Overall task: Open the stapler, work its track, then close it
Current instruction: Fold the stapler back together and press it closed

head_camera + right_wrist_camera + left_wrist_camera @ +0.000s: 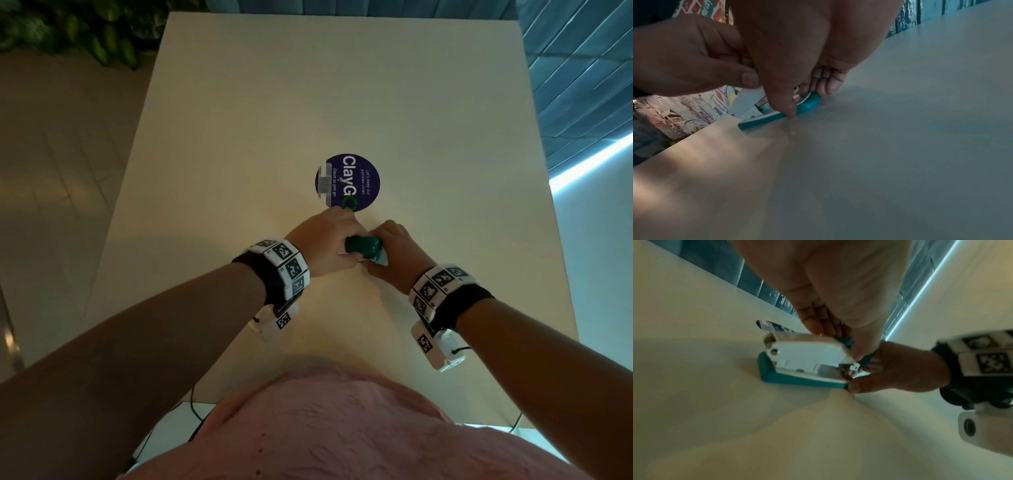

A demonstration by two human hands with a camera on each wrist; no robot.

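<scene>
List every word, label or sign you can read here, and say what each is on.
"ClayGo": large white letters on the round blue sticker on the table; the left hand covers the end.
"Let's keep our pantries clean": small, same sticker.
"Clean as you go": small, same sticker.
A patch on the sticker is blurred, unreadable.
Wrist bands: square coded markers, no words.
Teal stapler: no lettering visible.

Head view: stapler [363, 246] mostly covered by left hand [325, 245] and right hand [397, 255]; open or closed not readable there. Sticker [347, 182] carries a blurred patch; its near rim sits behind the left knuckles. Left wrist view: stapler's front end hidden by fingers [857, 387]. Desk [308, 102] near edge cut by torso.
</scene>
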